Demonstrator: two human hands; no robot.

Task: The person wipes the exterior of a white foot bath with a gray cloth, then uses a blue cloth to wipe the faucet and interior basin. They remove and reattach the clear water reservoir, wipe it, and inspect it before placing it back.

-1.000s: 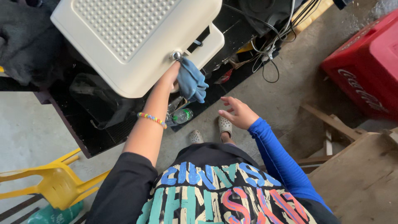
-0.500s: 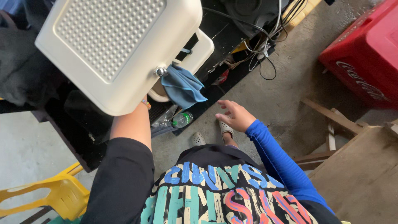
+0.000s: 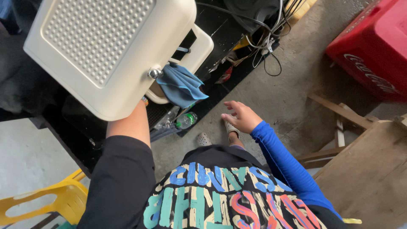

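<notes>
My left hand has slid behind the casing point(image 3: 110, 55), its grip hidden, the cloth point(image 3: 180, 87) beside it, while my right hand point(image 3: 239, 116) stays open and empty.

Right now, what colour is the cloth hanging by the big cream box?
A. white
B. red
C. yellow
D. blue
D: the cloth that hangs under the cream box, just below its metal knob, is blue; the left hand is hidden behind the box, and the right hand is open and apart from it.
</notes>
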